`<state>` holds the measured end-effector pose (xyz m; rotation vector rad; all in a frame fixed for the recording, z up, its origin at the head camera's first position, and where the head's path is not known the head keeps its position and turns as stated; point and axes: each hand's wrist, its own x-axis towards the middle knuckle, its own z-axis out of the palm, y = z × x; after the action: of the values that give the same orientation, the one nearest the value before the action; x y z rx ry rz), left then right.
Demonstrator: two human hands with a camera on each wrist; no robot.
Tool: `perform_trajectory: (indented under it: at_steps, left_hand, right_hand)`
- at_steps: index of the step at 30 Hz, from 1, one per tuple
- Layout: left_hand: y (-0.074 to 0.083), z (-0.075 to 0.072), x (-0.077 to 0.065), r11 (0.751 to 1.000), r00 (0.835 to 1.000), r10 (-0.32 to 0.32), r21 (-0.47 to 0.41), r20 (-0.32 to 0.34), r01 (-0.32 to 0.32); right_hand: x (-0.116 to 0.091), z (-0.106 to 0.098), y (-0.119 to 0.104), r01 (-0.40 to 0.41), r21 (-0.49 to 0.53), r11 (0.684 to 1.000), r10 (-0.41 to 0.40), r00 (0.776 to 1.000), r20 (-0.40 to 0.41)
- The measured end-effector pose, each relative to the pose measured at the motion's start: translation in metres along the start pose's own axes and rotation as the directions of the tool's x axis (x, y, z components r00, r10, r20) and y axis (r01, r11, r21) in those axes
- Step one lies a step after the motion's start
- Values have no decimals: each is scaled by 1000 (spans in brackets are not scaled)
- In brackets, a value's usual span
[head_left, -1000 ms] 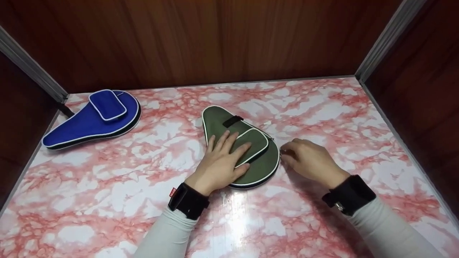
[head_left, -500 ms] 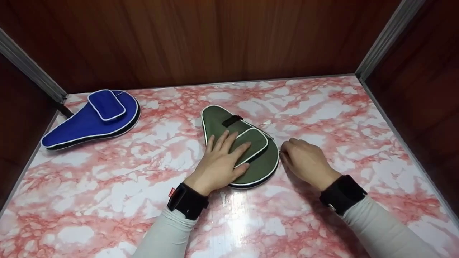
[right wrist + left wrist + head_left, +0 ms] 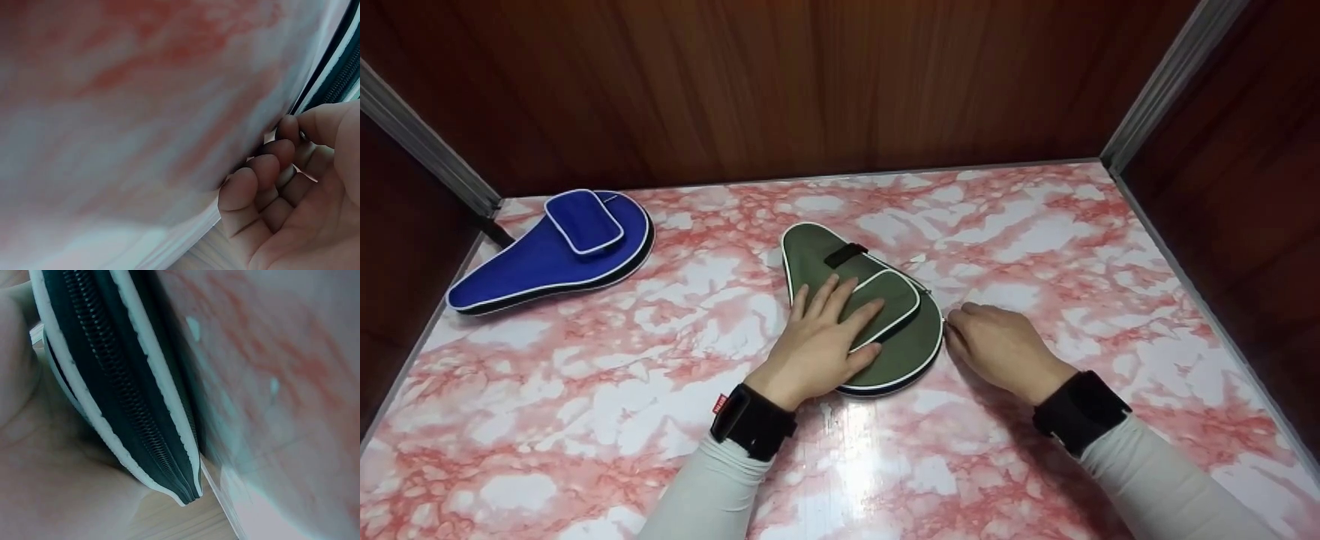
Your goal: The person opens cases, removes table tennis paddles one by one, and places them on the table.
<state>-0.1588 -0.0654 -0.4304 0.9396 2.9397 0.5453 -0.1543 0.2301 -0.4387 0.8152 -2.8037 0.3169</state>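
Note:
A green table tennis paddle case (image 3: 904,356) with white piping lies flat in the middle of the table. My left hand (image 3: 819,345) rests on it with fingers spread over its front pocket (image 3: 894,294). At the case's right rim, my right hand (image 3: 1005,345) pinches the zipper pull (image 3: 302,135) between thumb and index finger; most of the pull is hidden. The right wrist view shows the other fingers curled beside it. Along the case's side, the left wrist view shows the black zipper (image 3: 126,388) with its teeth meshed.
A blue paddle case (image 3: 532,259) with a small pocket lies at the back left, near the corner. Dark wooden panels (image 3: 810,90) border the red-and-white marbled table (image 3: 585,420) at the back and sides.
My right hand's thumb and fingers have come together at the case's rim, and the hand sits slightly nearer to me. My left hand and both cases have stayed in place.

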Motion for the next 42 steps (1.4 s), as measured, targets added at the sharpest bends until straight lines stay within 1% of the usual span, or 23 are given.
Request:
perform_trajectory:
  at_steps: [8,20,33,42]
  left_hand:
    - [1,-1,-1,1000,1000,-5,-2,6,5]
    - [2,-3,0,1000,1000,-11,3,17,11]
    - [3,-4,0,1000,1000,-15,4,27,15]
    - [1,-2,0,1000,1000,-4,3,10,4]
  right_hand:
    - [-7,0,-4,22,1,1000,-22,1000,-14]
    - [-18,-2,-16,53,-34,998,-55,998,-32]
    - [-29,-3,-30,70,-47,996,-70,997,-8]
    - [-34,-1,-41,84,-72,994,-86,996,-26]
